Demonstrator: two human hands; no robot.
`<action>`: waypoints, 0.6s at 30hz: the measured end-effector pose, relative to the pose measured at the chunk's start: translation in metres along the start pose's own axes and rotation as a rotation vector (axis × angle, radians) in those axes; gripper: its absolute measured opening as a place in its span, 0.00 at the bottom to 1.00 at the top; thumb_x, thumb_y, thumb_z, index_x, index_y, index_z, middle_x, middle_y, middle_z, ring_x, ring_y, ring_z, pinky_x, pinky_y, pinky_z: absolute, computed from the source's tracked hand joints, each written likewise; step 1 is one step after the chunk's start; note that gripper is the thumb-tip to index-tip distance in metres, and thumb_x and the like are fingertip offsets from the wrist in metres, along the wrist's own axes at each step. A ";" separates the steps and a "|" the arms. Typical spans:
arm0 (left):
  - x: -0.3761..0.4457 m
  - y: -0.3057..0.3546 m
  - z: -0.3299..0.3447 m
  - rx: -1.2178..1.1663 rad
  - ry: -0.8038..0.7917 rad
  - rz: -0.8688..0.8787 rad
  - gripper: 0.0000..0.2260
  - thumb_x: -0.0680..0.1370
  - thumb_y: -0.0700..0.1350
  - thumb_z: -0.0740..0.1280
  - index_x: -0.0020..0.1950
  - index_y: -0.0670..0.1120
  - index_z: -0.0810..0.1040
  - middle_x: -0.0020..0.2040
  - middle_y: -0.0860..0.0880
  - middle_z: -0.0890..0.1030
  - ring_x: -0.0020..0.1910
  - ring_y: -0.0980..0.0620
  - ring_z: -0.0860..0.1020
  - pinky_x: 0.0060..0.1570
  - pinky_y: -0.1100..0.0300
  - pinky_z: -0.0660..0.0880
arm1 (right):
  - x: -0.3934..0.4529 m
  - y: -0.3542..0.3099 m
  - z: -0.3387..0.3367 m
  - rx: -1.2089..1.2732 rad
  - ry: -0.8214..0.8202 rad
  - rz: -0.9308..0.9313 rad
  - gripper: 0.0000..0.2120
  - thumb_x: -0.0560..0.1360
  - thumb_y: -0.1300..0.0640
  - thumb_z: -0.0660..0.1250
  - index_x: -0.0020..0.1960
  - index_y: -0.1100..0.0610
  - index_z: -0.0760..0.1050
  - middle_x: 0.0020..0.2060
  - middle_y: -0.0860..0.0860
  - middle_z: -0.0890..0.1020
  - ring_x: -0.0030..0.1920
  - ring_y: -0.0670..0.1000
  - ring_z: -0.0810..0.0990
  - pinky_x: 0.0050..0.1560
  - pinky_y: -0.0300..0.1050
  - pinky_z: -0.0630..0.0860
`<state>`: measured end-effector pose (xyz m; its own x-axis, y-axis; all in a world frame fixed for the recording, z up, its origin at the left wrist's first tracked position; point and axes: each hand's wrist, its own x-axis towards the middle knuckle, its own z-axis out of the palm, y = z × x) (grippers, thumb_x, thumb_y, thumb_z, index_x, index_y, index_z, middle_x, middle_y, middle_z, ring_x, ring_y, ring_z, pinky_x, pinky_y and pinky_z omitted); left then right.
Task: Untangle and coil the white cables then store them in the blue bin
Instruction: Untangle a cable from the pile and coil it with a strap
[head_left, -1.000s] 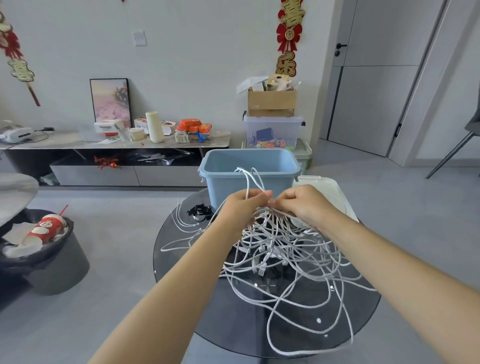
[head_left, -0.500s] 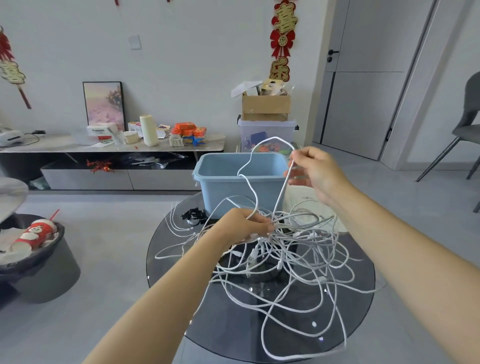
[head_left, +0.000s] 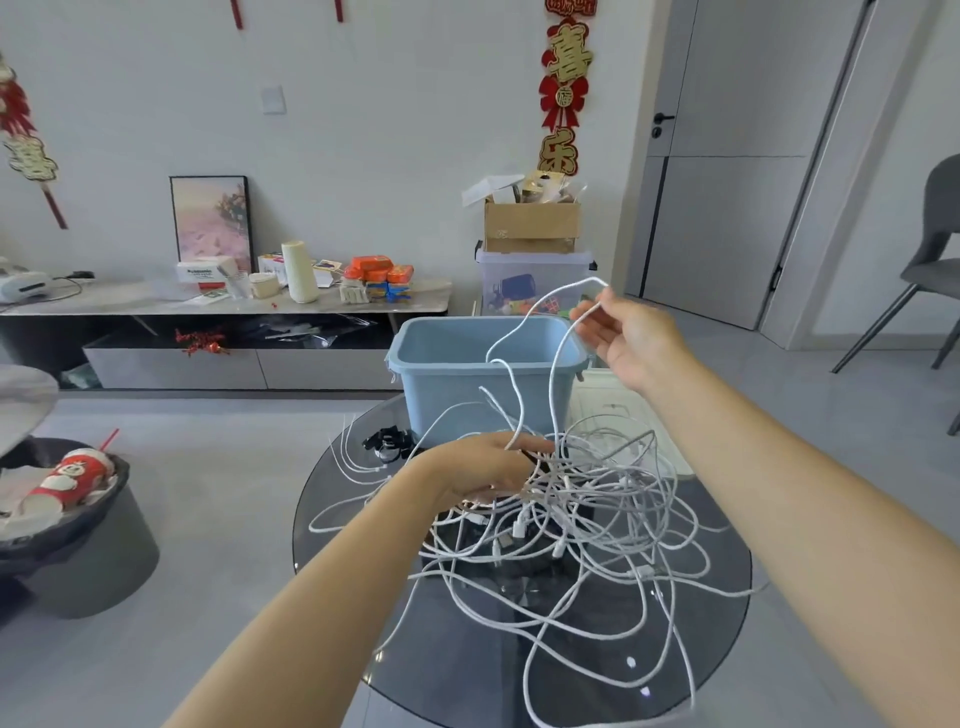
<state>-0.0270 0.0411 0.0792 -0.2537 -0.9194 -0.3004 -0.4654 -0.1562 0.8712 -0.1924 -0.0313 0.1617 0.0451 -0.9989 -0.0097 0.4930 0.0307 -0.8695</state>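
Note:
A tangled heap of white cables (head_left: 587, 519) lies on the round dark glass table (head_left: 467, 670). The empty blue bin (head_left: 483, 364) stands at the table's far edge. My left hand (head_left: 483, 467) rests on the left side of the heap and grips a bunch of strands. My right hand (head_left: 631, 338) is raised beside the bin's right rim, fingers loosely spread, with one loop of white cable (head_left: 561, 296) draped over its fingertips. That loop runs down to the heap and to my left hand.
Black cable ties (head_left: 389, 441) lie on the table left of the bin. A white lid (head_left: 618, 410) sits behind the heap on the right. A black waste bin (head_left: 67, 525) stands on the floor at left, a grey chair (head_left: 930, 270) at right.
My right hand has lifted a cable loop up and to the right, away from my left hand, and its fingers have loosened. My left hand has stayed low on the heap.

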 end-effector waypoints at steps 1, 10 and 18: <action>0.001 0.003 0.002 -0.084 0.028 0.000 0.17 0.72 0.39 0.61 0.54 0.57 0.79 0.53 0.48 0.76 0.40 0.53 0.69 0.31 0.64 0.64 | 0.000 0.001 0.000 0.000 -0.013 0.018 0.12 0.80 0.61 0.59 0.40 0.62 0.73 0.25 0.51 0.81 0.28 0.47 0.82 0.30 0.37 0.78; 0.006 0.015 0.014 -0.337 0.378 0.092 0.10 0.73 0.53 0.72 0.49 0.49 0.84 0.30 0.55 0.72 0.29 0.55 0.61 0.29 0.65 0.60 | -0.016 0.027 -0.010 -0.344 -0.206 0.206 0.06 0.79 0.58 0.62 0.48 0.60 0.74 0.40 0.55 0.80 0.38 0.52 0.81 0.37 0.44 0.81; 0.003 0.025 0.019 -0.564 0.488 0.145 0.09 0.76 0.47 0.68 0.54 0.46 0.81 0.32 0.55 0.76 0.25 0.58 0.66 0.21 0.69 0.61 | -0.044 0.058 -0.035 -0.806 -0.380 0.248 0.02 0.73 0.60 0.70 0.43 0.57 0.79 0.30 0.46 0.81 0.32 0.43 0.76 0.33 0.35 0.71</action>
<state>-0.0558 0.0419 0.0925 0.1859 -0.9796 -0.0762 0.0813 -0.0620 0.9948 -0.1966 0.0131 0.0942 0.4206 -0.8842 -0.2032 -0.3160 0.0672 -0.9464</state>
